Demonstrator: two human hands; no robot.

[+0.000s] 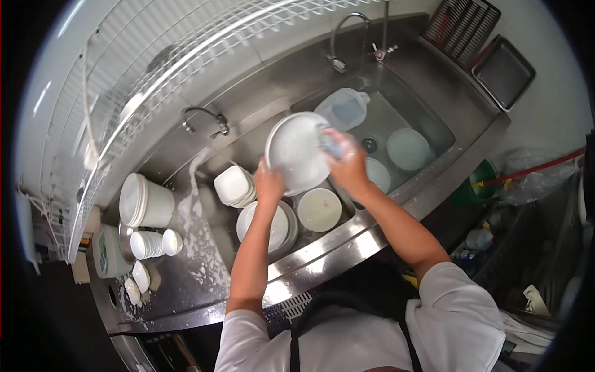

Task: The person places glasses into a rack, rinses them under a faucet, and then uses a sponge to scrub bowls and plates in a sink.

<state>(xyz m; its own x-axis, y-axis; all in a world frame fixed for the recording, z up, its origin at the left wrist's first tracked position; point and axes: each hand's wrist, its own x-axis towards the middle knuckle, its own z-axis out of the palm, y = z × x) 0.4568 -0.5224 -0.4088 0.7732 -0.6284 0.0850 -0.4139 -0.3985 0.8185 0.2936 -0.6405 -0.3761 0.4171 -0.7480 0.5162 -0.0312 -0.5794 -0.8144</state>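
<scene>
Over the divider between two sink basins, a round white plate [296,152] is held tilted. My left hand [269,184] is closed on its near left rim. At the plate's right side, my right hand [348,162] is closed around a blue-grey scrubbing pad [329,144], pressed to the plate's face; motion blurs both. Under the plate, the left basin holds a stack of squarish white bowls [234,186], a stack of round white plates [291,230] partly behind my left forearm, and a round bowl [320,210] of cloudy liquid.
Water fills the right basin [427,118], with a translucent jug [343,108] and round white dishes [408,149] in it. A running tap [351,18] stands behind. Foam [195,229] streaks the left counter beside a white bucket [149,201] and stacked cups [149,245]. A wire rack [186,59] overhangs the left.
</scene>
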